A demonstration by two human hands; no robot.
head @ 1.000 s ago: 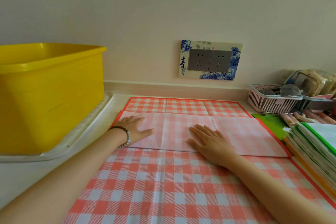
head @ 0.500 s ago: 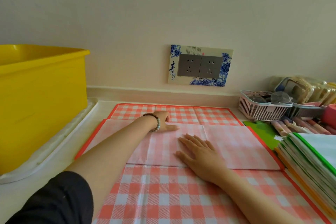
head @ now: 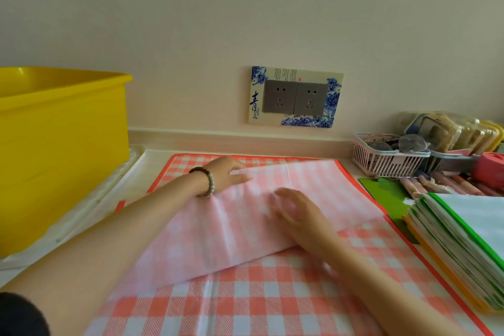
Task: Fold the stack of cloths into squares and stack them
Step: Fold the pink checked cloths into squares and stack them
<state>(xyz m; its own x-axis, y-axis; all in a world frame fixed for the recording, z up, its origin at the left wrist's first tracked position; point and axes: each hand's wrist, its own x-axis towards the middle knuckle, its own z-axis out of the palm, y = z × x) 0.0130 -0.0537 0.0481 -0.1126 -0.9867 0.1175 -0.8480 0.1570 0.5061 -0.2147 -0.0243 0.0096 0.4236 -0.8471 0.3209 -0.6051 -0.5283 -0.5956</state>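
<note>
From the head view, a thin checked cloth point(head: 272, 294), red-and-white gingham with an orange-red hem, lies under both hands. Its folded-over band shows a paler, matte pink underside, and the band's long axis slants from the near left to the far right. The left hand point(head: 227, 174) pinches the band's far edge between thumb and curled fingers. The right hand point(head: 294, 213), blurred, lies flat on the band with its fingers straight. Right of that hand sits a stack of cloths point(head: 463, 243), flat with green and orange edges.

right hand point(head: 298, 215) motion-blurred, fingers smeared. left hand point(head: 225, 173) hold on pink cloth point(head: 231, 232) unclear. yellow bin point(head: 62, 150) cut by left edge, cloth stack point(head: 461, 248) by right. basket point(head: 387, 159) contents indistinct.
</note>
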